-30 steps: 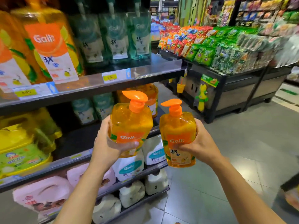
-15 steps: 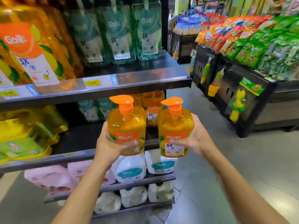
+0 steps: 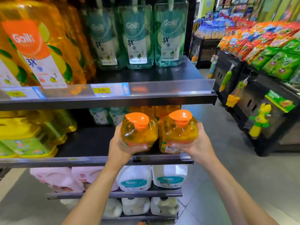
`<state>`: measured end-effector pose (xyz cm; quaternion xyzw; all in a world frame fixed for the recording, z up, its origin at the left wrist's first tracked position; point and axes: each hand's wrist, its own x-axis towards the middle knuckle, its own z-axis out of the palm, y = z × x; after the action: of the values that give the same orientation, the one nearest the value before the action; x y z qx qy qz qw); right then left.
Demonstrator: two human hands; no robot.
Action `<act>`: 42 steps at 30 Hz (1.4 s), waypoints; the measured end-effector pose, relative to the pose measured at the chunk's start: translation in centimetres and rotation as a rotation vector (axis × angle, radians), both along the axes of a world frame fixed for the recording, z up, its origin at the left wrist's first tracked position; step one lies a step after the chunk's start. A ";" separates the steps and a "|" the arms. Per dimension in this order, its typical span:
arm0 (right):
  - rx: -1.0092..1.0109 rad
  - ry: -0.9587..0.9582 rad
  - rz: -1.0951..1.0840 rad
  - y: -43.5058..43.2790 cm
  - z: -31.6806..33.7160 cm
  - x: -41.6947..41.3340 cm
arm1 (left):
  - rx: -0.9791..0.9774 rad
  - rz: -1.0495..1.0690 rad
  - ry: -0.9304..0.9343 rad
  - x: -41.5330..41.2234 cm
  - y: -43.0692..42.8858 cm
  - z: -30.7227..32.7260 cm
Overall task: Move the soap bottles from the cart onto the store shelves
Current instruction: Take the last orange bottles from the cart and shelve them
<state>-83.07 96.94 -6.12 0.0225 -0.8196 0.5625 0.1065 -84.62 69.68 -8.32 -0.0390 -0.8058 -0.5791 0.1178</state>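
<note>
Two orange soap bottles with orange pump caps are side by side just above the front of the middle shelf [image 3: 90, 143]. My left hand [image 3: 121, 147] grips the left soap bottle [image 3: 139, 132] from below and behind. My right hand [image 3: 197, 143] grips the right soap bottle [image 3: 178, 132] the same way. Both bottles tilt forward, caps toward me, their sides touching. More orange bottles [image 3: 154, 111] stand at the back of that shelf, right behind them. The cart is out of view.
The top shelf [image 3: 162, 73] carries tall green bottles [image 3: 136, 36] and large orange refill packs [image 3: 34, 46]. Yellow packs [image 3: 29, 133] fill the middle shelf's left. White jugs [image 3: 134, 177] stand below. A snack display [image 3: 267, 51] lines the aisle on the right.
Both hands have moved forward and down toward the middle shelf, bringing the two bottles together and tilting them. My view has come closer to the shelves.
</note>
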 end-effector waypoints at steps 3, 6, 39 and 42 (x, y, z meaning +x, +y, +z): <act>0.005 -0.015 0.005 0.0 -0.7 -1.3 | -0.003 0.006 -0.042 -1.3 0.4 -0.8; -0.003 -0.035 0.019 0.0 -1.5 -2.4 | 0.020 0.005 -0.072 -2.3 0.6 -1.9; 0.320 -0.215 0.016 -0.7 1.2 -1.0 | -0.447 -0.004 -0.408 0.7 0.2 1.8; 0.565 -0.226 -0.023 -0.9 1.6 0.3 | -0.683 0.026 -0.419 2.3 0.2 3.4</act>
<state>-82.76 96.06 -4.47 -0.0210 -0.9504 0.3100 0.0105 -82.32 69.88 -4.96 0.0534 -0.9590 -0.2716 -0.0615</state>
